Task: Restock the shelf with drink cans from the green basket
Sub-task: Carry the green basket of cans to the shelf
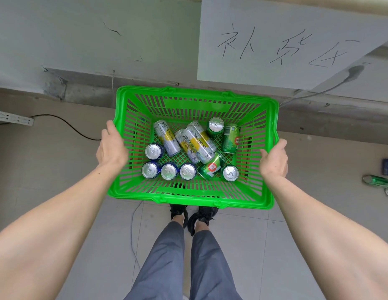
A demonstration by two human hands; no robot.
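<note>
Both hands on green basket (pixel 195 197), mid-frame.
L hand (pixel 111 146) & R hand (pixel 274 160) fingers curled round side rims; cans (pixel 188 148) inside.

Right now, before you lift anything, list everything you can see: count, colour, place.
green basket: one, held between both hands above the floor
blue cans: four, upright, basket's left and near side
silver-and-yellow tall cans: about three, lying on their sides, basket's middle
green cans: four in the basket's right half, two upright, two lying
loose cans: a few, green and blue, on the floor at far right
paper sign: one, white, handwritten, hanging above the basket
cable: black, on the floor at left
shoes: two, black, below the basket
left hand: on the basket's left rim
right hand: on the basket's right rim
</note>
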